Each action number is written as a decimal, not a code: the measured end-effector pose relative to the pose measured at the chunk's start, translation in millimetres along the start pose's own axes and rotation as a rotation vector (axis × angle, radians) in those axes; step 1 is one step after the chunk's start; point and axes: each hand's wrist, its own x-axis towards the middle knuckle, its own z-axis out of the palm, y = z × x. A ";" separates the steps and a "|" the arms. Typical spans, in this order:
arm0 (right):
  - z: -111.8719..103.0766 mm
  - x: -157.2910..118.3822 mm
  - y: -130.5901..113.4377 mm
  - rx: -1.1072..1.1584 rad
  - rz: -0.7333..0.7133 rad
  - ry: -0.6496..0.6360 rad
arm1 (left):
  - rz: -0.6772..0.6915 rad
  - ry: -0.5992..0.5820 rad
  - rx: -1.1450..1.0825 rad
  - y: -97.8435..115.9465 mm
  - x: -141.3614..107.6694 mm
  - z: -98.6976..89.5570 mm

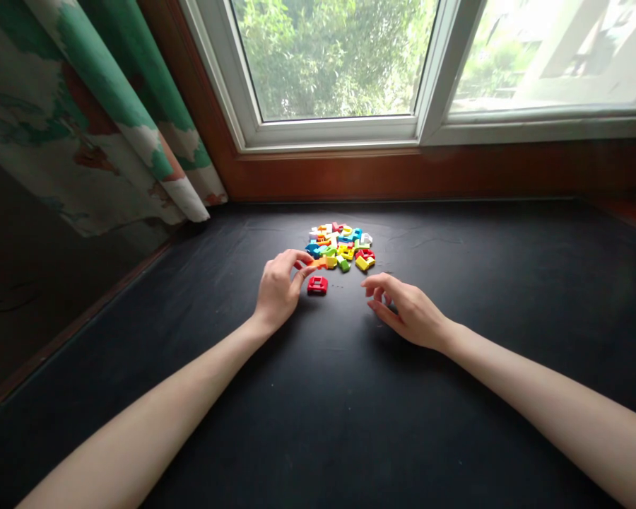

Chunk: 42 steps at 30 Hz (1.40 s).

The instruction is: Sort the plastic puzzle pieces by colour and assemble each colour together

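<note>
My left hand (285, 284) pinches an orange toy piece (319, 262) between thumb and fingers, at the near left edge of a pile of small colourful toy pieces (344, 244). Just below those fingertips a red car-shaped piece (317, 285) rests on the black tabletop, apart from the pile. To the right, my right hand (403, 305) hovers with its fingers curved and apart, holding nothing. Nearest to it are a yellow piece (364, 264) and a green piece (343, 264) at the pile's front.
The black tabletop (318, 417) reaches back to a wooden sill (328, 175) below a white-framed window (333, 133). A patterned green and white curtain (153, 134) hangs at the left and touches the table's back left corner.
</note>
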 end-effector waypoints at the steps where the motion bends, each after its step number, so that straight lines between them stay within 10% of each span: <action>1: 0.0 0.0 0.2 -0.004 0.001 -0.001 | -0.016 -0.007 0.007 -1.9 1.0 0.0; 28: 4.8 7.2 2.5 -0.089 0.008 -0.033 | 0.369 -0.239 -0.017 24.1 -14.2 14.2; 42: 6.9 5.9 11.7 -0.236 0.285 0.041 | 0.557 -0.329 0.107 40.5 -24.5 10.6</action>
